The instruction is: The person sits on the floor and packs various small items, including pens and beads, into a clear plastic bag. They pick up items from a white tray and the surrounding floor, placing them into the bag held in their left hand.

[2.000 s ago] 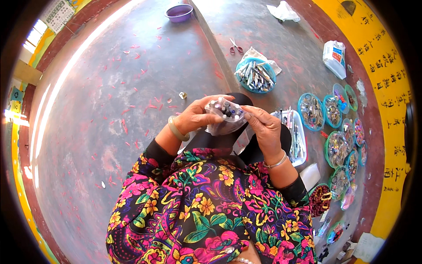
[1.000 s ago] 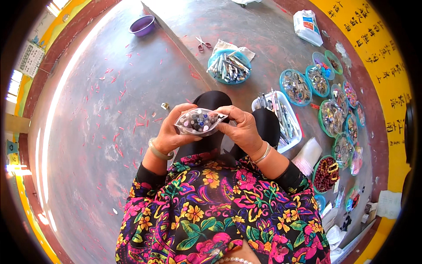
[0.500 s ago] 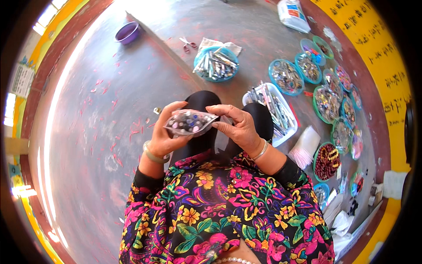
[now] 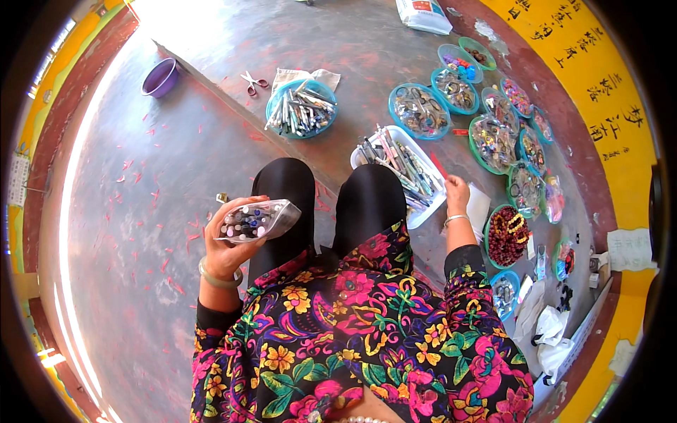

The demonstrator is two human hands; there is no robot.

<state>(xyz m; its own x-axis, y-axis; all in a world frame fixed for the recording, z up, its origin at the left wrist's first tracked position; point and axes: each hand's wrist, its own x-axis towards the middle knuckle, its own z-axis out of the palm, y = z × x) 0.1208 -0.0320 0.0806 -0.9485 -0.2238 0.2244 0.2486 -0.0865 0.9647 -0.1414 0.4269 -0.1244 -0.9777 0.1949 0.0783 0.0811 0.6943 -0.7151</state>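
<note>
My left hand is wrapped round a clear plastic bag filled with upright, pen-like sticks; their round ends show white, pink, blue and black. Out to the right, my right hand has its fingers curled together at the right rim of a white plastic basket. A narrow red strip lies along that rim and meets the fingertips; what they pinch, if anything, is hidden. Several pens lie in the basket beside my right knee. A pile of clear plastic bags is just beyond the right hand.
Ahead stands a blue bowl heaped with pens, with a cloth behind it. Scissors and a purple basin are farther left. Several bowls of small trinkets, one holding dark red beads, line the right side. Red scraps litter the floor.
My right hand has let go of the bag and moved right to the basket's rim. The left hand keeps the bag, lower and farther left. The view has shifted right.
</note>
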